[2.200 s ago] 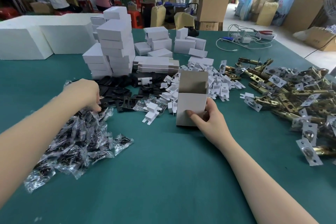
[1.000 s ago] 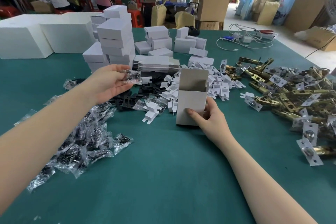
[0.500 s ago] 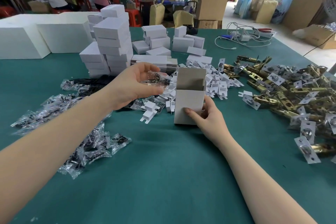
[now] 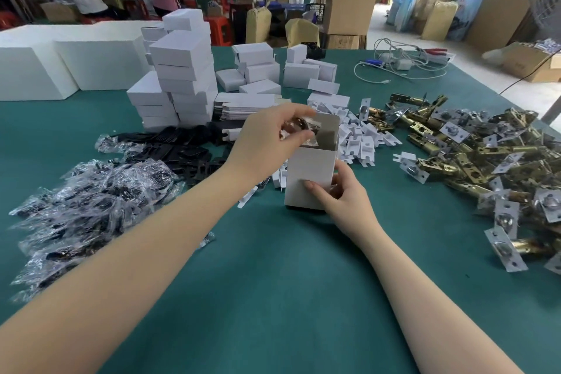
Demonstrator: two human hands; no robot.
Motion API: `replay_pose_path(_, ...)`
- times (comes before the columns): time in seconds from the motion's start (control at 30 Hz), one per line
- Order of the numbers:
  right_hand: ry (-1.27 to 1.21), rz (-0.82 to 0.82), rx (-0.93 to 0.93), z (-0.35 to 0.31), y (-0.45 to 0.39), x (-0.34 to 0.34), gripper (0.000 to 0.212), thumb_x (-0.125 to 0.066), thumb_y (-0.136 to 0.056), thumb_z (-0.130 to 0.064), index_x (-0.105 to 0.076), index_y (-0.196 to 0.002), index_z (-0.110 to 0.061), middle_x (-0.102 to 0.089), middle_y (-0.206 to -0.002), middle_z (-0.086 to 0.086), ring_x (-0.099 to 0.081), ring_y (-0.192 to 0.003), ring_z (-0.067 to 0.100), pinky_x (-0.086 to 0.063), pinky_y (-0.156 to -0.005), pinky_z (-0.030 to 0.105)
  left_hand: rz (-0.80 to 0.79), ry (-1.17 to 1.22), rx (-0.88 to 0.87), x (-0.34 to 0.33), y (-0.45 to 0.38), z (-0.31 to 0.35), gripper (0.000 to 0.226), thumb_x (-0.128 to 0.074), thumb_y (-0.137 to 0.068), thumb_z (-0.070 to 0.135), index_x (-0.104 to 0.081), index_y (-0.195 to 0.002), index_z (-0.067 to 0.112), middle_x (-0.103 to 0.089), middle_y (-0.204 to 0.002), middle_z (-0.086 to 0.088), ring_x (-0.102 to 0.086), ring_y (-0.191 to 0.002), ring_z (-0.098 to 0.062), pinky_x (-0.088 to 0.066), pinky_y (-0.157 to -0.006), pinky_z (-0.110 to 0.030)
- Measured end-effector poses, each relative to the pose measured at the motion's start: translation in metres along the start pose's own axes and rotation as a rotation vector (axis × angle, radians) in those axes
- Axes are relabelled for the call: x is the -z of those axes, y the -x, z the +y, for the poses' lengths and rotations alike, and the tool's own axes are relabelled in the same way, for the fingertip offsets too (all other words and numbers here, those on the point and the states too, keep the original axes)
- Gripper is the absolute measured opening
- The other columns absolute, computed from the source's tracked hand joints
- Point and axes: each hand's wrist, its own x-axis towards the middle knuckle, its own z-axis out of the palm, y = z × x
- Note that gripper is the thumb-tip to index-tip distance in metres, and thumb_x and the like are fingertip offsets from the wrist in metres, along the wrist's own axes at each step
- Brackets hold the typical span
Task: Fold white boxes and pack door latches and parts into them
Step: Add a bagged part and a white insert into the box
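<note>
An open white box (image 4: 306, 174) stands upright on the green table (image 4: 273, 267), its top flap raised. My right hand (image 4: 341, 194) grips the box's lower front and right side. My left hand (image 4: 270, 143) holds a small clear plastic bag of parts (image 4: 299, 127) right over the box's open mouth. A heap of the same clear bags (image 4: 88, 200) lies at the left. Brass door latches (image 4: 485, 158) are piled at the right.
Stacked closed white boxes (image 4: 182, 70) and flat box blanks (image 4: 246, 106) stand behind. Black plastic pieces (image 4: 173, 149) and white card inserts (image 4: 358, 136) lie around the box. Cables (image 4: 400, 65) lie at the far right; two people work at a far bench.
My left hand lifted a bag from the heap at the left and carried it rightward to the box's open top. My right hand stayed on the box.
</note>
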Motion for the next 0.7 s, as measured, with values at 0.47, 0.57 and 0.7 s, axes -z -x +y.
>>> replay_pose_path(0.47, 0.017, 0.007, 0.008, 0.002, -0.001, 0.002, 0.041, -0.072, -0.08, -0.053, -0.047, -0.111, -0.061, -0.064, -0.089, -0.01, -0.054, -0.064, 0.001, -0.047, -0.063, 0.017, -0.237, -0.245, -0.048, 0.002, -0.019, -0.002, 0.014, -0.074, -0.085, 0.032, -0.071, -0.092, 0.043, -0.059, -0.086, 0.023, -0.047, -0.105, -0.009, -0.032, -0.096, -0.03)
replay_pose_path(0.57, 0.016, 0.012, 0.007, 0.003, -0.002, 0.002, 0.042, -0.073, -0.081, -0.051, -0.048, -0.113, -0.059, -0.064, -0.087, -0.011, -0.054, -0.064, 0.001, -0.046, -0.06, 0.014, -0.236, -0.26, -0.049, -0.003, -0.02, -0.002, 0.015, -0.065, -0.092, 0.036, -0.063, -0.096, 0.05, -0.06, -0.087, 0.03, -0.045, -0.111, -0.01, -0.024, -0.098, -0.03)
replay_pose_path(0.7, 0.019, 0.01, -0.002, 0.004, -0.003, 0.002, 0.046, -0.072, -0.081, -0.051, -0.05, -0.121, -0.05, -0.064, -0.088, -0.01, -0.053, -0.062, 0.001, -0.047, -0.061, 0.017, -0.209, -0.256, -0.02, -0.012, -0.017, -0.008, 0.012, -0.055, -0.098, 0.037, -0.062, -0.103, 0.045, -0.062, -0.092, 0.034, -0.043, -0.119, -0.004, -0.016, -0.1, -0.027)
